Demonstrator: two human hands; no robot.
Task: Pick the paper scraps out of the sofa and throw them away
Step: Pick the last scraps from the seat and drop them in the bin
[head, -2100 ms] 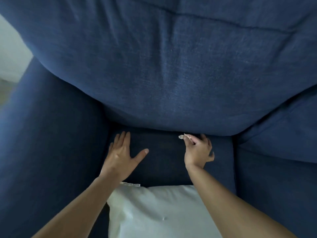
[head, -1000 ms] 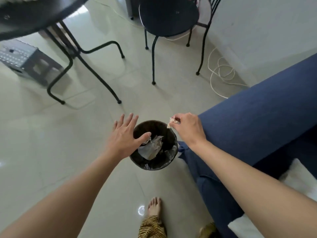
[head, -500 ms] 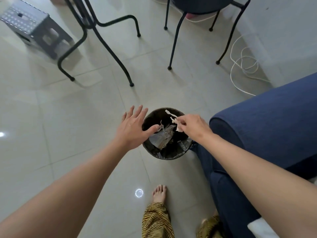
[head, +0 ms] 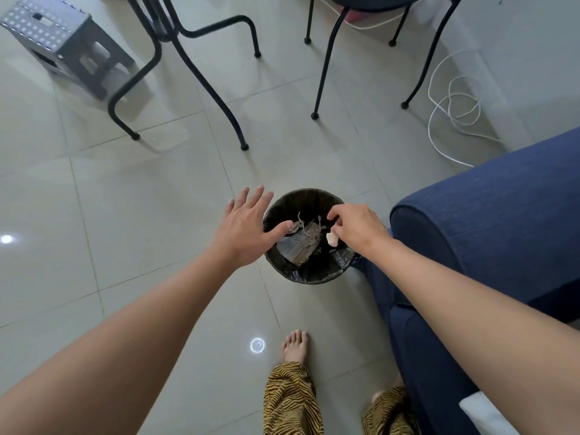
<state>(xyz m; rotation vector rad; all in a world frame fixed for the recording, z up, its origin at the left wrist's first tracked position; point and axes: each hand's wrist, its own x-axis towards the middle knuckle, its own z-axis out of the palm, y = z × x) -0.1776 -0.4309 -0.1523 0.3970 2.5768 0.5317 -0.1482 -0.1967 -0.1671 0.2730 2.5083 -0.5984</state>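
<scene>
A small black bin [head: 309,274] lined with a black bag stands on the tiled floor beside the blue sofa's armrest [head: 489,221]. Crumpled paper and thin scraps [head: 301,243] lie inside it. My right hand [head: 357,229] hovers over the bin's right side with its fingers parted. A small white paper scrap [head: 331,238] hangs just below the fingertips, over the bin's opening. My left hand [head: 244,230] is spread flat and holds nothing, its thumb reaching over the bin's left rim.
Black table legs [head: 207,83] and chair legs [head: 326,67] stand on the floor beyond the bin. A grey step stool [head: 62,48] is at the far left, a white cable [head: 452,102] coils by the wall. My bare foot [head: 296,345] is below the bin.
I turned from the sofa seat to the bin with a scrap pinched in my right hand. Its fingers have since parted over the bin, and the scrap now sits below them.
</scene>
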